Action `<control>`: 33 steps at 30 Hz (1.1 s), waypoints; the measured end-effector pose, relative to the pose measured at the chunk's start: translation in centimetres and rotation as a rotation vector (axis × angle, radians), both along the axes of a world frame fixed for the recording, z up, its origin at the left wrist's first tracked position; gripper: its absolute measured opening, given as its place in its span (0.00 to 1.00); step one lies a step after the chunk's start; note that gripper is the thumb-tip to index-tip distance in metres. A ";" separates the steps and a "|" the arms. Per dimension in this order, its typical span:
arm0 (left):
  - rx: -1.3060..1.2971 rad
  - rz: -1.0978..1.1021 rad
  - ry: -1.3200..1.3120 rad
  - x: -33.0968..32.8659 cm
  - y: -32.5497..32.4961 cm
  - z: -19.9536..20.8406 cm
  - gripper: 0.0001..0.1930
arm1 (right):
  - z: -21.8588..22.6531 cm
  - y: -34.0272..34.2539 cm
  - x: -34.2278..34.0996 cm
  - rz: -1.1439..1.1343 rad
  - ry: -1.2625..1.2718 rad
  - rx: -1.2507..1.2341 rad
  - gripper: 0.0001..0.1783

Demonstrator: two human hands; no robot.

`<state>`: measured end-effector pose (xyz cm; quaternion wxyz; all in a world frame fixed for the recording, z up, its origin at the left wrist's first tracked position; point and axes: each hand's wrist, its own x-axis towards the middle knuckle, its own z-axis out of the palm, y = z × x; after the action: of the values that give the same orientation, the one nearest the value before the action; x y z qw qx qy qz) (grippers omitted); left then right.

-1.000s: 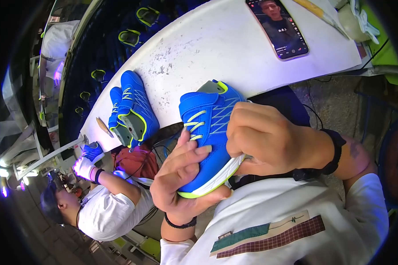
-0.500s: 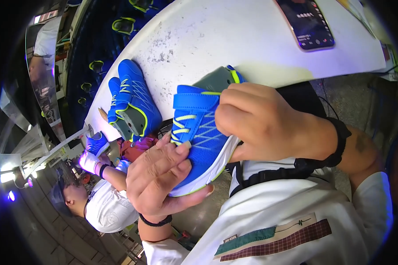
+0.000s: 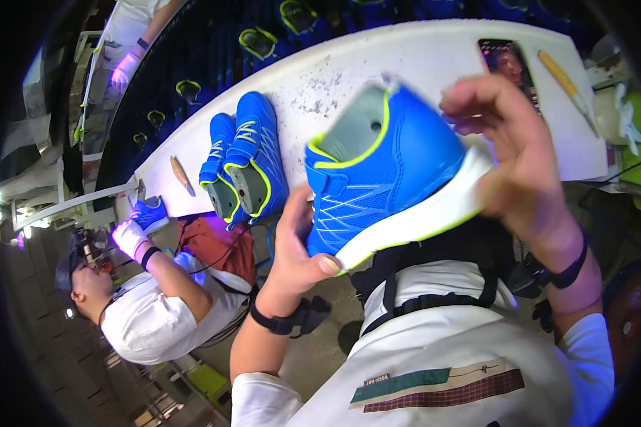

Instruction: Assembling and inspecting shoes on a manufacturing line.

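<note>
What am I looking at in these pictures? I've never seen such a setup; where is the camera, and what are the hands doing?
There is no machine: these are a person's bare hands. The camera, the left one of two fisheyes worn on the head, looks down, so straight edges bend toward the rim.

The left hand grips the front of a blue shoe with a grey insert inside. The right hand is open beside the heel, blurred; whether it touches is unclear.

On the white table rest two more blue shoes, a phone, a yellow-handled tool and a slim brown object.

At the picture's left, a co-worker's gloved hand is at another shoe.
</note>
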<state>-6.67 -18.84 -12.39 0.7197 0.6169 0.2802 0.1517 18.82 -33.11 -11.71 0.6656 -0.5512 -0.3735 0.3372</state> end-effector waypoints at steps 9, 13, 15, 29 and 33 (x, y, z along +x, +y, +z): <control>1.007 -0.142 0.284 10.6 1.4 9.0 0.44 | 2.9 4.7 1.2 0.210 0.010 0.258 0.47; 1.017 -0.243 0.430 10.0 1.8 10.8 0.41 | 4.3 4.8 0.6 0.194 -0.503 0.177 0.48; 1.019 -0.236 0.386 9.3 2.2 9.9 0.38 | 4.9 5.1 0.7 0.262 -0.520 0.133 0.43; 0.624 0.043 0.080 3.7 5.5 2.3 0.35 | -1.1 8.1 -1.5 0.256 0.428 0.413 0.24; 0.478 0.095 0.018 2.0 5.3 0.5 0.36 | -2.6 8.5 -2.9 0.172 0.882 0.566 0.34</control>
<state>-4.68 -13.52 -11.88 0.5428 0.7571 0.2713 0.2420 15.88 -24.64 -14.29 0.8522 -0.1232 -0.1783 0.4762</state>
